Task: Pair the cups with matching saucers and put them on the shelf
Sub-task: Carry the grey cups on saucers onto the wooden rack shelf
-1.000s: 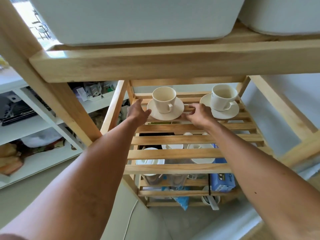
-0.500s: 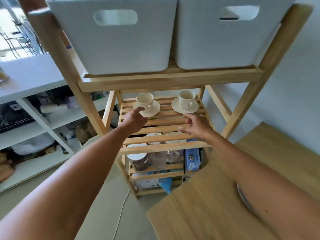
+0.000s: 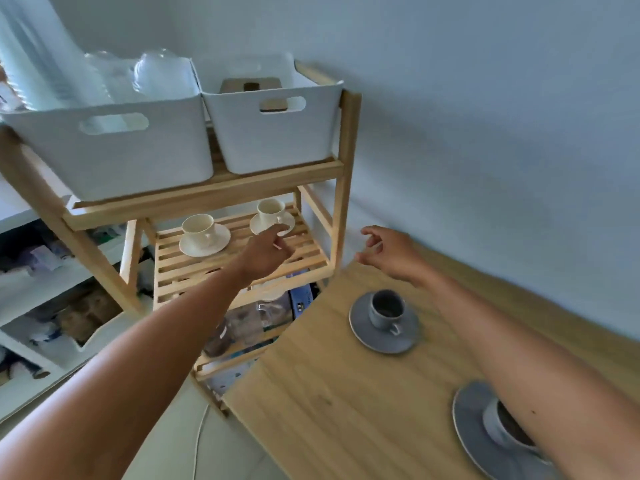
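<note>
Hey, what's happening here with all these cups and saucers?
A person is shelving cup-and-saucer pairs. Two cream sets sit on the wooden rack's middle shelf. Both hands are empty: the left hand hovers before the rack, the right hand over the table. Two grey sets wait on the table.

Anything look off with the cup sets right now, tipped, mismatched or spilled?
Nothing stands out. Both cream cups sit upright on cream saucers on the shelf; both grey cups sit on grey saucers on the table.
</note>
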`<state>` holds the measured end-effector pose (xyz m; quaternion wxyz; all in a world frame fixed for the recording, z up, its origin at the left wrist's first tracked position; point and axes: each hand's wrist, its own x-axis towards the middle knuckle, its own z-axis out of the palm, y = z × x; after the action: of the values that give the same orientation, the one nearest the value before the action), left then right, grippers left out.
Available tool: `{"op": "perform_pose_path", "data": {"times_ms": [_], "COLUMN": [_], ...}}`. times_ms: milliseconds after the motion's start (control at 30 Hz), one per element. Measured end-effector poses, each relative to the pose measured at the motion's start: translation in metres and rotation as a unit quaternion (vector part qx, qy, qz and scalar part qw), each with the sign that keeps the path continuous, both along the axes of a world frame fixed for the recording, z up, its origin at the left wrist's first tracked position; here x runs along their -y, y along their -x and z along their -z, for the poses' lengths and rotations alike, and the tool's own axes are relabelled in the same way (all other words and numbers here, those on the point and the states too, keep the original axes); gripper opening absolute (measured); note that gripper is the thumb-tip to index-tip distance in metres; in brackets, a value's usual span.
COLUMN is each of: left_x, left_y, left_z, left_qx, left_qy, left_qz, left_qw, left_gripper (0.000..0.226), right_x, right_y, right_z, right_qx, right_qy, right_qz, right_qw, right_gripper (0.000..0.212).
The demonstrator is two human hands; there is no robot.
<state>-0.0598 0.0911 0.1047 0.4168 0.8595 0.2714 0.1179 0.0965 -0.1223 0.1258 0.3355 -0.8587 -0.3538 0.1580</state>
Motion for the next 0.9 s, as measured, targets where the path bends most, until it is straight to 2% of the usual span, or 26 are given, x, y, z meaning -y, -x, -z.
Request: {"op": "perform_pose_path", "data": {"times_ms": [200,367,567,900], "left_x": [0.048,0.070,0.083,0.088], "left_y": [-0.039,-0.060,-0.065,-0.070], "left_z": [0.010,0.038,0.084,0.121], "left_qx": [-0.015,-0.050,-0.109,-0.163], "left_qy": [-0.019,-0.001,-0.019,-0.018], "left_qz": [0.066,0.103,0.148,0.189], "left_qw": [0.998,0.993,0.983,0.968], "left_gripper": [0.051,0.051,0.051,0.052], "right_x": [0.067,0.100,0.114,0.111], "right_y": [-0.019,-0.034,-0.035,-0.034], "right_z": [0.004,0.042,0.096,0.144], "right_qx": [-0.005,-0.020,-0.077,-0.096], "right_qy": [0.009,0.042,0.070,0.098], "right_qz": [0.068,0.102,0.109,0.106], "right_qw": [0.998,0.994,0.989,0.985], "right_gripper": [0.061,0.060,0.057,0.063]}}
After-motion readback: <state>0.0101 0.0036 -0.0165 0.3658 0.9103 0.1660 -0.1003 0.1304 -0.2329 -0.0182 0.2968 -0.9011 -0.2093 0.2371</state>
